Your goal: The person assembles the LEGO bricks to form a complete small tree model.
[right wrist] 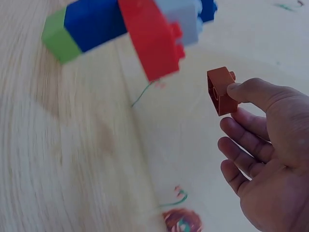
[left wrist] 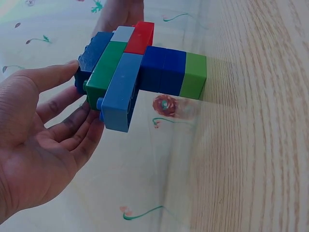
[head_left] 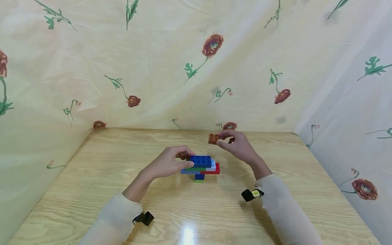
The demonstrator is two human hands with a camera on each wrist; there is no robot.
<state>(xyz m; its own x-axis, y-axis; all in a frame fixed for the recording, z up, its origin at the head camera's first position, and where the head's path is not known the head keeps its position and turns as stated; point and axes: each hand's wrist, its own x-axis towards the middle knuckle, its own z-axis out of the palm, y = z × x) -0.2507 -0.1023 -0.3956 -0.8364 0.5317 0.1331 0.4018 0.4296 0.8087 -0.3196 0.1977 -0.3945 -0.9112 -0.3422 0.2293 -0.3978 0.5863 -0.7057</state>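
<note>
A stack of toy building bricks stands upright on the wooden table. Its narrow column has a lime green brick (left wrist: 194, 76) at the foot and dark blue bricks (left wrist: 163, 70) above. Wider layers rest on that: a red brick (right wrist: 149, 38), a lighter blue brick (left wrist: 120, 92), a green brick (left wrist: 106, 70) and a pale blue brick (right wrist: 181, 19). A dark blue brick (head_left: 201, 161) lies on top, its left end pinched by my left hand (head_left: 171, 161) between thumb and fingers. My right hand (head_left: 237, 146) pinches a brown brick (head_left: 213, 139) in the air, behind and above the stack, apart from it.
The wooden table (head_left: 107, 170) stretches around the stack on all sides. A flower-printed cloth (head_left: 159, 68) hangs along the table's back and sides. Each wrist carries a small black camera, such as the right one (head_left: 248, 195).
</note>
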